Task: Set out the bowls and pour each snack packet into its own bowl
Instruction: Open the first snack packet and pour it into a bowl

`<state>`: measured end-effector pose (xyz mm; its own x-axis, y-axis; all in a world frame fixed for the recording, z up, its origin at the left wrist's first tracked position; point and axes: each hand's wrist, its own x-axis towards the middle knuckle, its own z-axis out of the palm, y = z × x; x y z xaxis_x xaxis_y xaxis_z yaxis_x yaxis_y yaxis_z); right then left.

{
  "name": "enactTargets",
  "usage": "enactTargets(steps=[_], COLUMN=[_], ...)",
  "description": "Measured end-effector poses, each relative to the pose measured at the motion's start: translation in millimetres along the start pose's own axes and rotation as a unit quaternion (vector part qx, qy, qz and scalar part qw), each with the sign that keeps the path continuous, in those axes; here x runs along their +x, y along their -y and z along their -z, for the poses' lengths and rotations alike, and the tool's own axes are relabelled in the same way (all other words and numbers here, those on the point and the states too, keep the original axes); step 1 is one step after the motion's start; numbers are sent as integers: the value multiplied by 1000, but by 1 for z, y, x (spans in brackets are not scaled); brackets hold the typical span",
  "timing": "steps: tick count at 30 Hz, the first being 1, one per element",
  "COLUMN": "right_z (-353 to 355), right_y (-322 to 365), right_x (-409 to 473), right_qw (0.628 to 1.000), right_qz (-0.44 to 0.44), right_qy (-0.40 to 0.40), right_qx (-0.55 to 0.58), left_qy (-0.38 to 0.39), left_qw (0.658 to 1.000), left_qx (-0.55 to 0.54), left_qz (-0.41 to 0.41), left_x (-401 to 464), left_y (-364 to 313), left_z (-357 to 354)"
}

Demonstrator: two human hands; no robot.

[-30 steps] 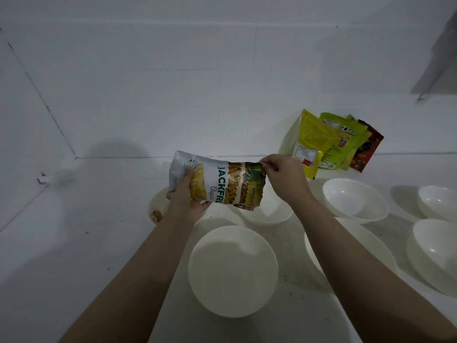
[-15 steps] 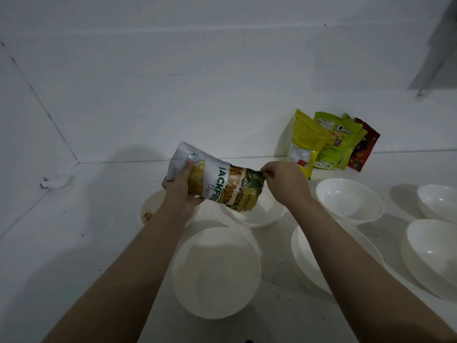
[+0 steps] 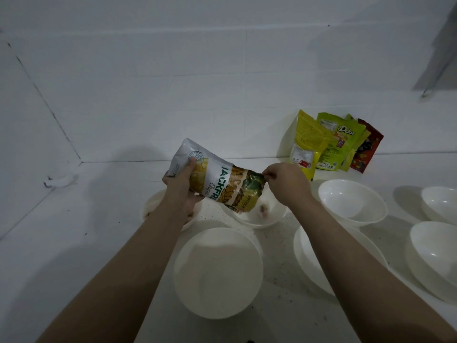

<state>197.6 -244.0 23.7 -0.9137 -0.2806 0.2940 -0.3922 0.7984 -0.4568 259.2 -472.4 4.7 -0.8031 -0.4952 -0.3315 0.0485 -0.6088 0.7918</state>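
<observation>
Compared with a second ago, the jackfruit chips packet (image 3: 217,180) is tilted more steeply: its closed white end is now raised toward the back wall and its open end points down. A few pieces now lie in the bowl under the packet (image 3: 262,216), where I saw none before. My left hand (image 3: 181,189) still grips the upper white part of the packet, thumb on the front and fingers curled behind. My right hand (image 3: 284,181) still pinches the top corner of the lower end between thumb and fingertips. The packet hangs in the air above the counter (image 3: 81,243), over the middle of its back part, and its mouth is just above the rim of that bowl.

A bowl behind my left wrist (image 3: 150,206) is mostly hidden by my hand; something brown shows at its left rim. A large bowl (image 3: 217,273) sits between my forearms, nearer to the front edge. My right forearm covers part of another bowl (image 3: 311,258). An empty bowl (image 3: 351,201) stands just right of my right hand, and two more bowls (image 3: 435,253) are toward the right edge. Four other snack packets (image 3: 333,144) lean on the wall at the back edge of the counter, behind the empty bowl, overlapping each other.
</observation>
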Motion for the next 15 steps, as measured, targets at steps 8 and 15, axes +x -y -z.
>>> enactTargets(steps=[8, 15], right_z=[-2, -3], right_y=[-3, -5], right_x=[0, 1], right_qw=[1000, 999], right_qz=[-3, -8], right_qy=[-7, -17], right_qx=[21, 30], left_qy=[1, 13], left_qw=[1000, 1000], left_qx=[8, 21], left_qz=[6, 2], left_x=[-3, 0], left_y=[0, -4], left_z=[-3, -2])
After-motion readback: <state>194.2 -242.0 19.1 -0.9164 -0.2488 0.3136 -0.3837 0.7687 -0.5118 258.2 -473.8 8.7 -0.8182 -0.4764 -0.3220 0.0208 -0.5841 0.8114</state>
